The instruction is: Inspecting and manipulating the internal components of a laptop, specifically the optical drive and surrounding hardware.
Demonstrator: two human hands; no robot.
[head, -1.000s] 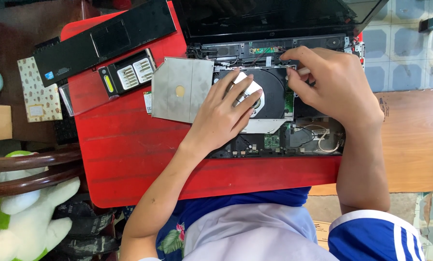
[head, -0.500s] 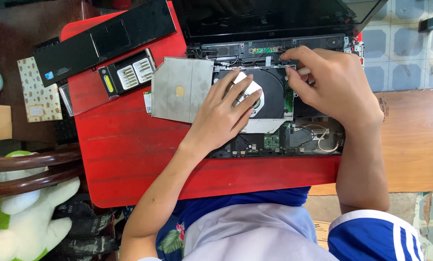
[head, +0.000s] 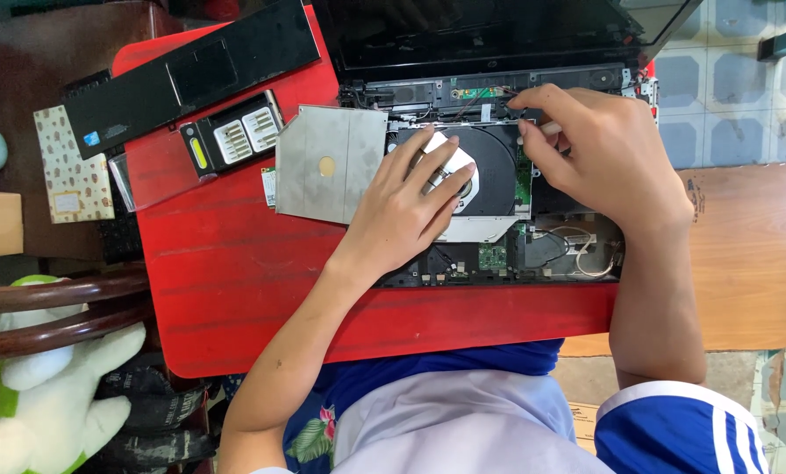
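Observation:
An opened black laptop base lies on a red table, its circuit boards and wires exposed. My left hand rests flat on the round black disc drive unit inside the base, fingers spread over its white hub. My right hand is at the drive's upper right corner, fingers pinched around a thin light-coloured tool or small part that I cannot make out. A grey metal drive cover lies just left of the laptop.
A black palm-rest panel and a case of screwdriver bits lie at the table's upper left. The laptop screen is folded back at the top. A wooden chair with a plush toy stands at the left, a wooden board at the right.

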